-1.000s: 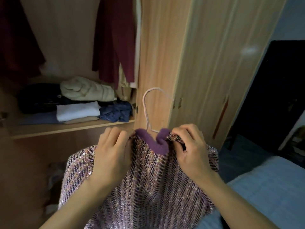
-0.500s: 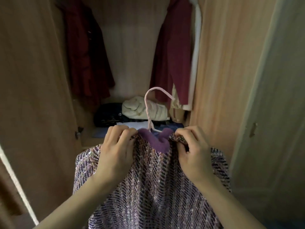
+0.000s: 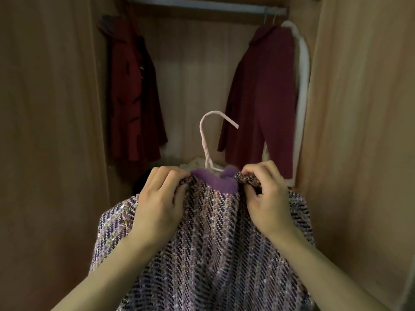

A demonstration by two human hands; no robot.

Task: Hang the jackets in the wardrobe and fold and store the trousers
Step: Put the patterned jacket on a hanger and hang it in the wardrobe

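Head view: inside wooden wardrobe [image 3: 51, 131], under metal rail [image 3: 202, 5], two dark red coats [image 3: 132, 95] hanging left and right. In front, tweed jacket [image 3: 206, 248] with purple collar on pale wire hanger [image 3: 207, 140]. Left hand [image 3: 160, 204] and right hand [image 3: 266, 199] pinching rough woven shoulders with curled fingers.

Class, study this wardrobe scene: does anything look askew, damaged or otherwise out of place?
Nothing stands out. The tweed jacket sits on its pink hanger, held at the collar by the left hand and right hand. Two red coats hang from the rail.
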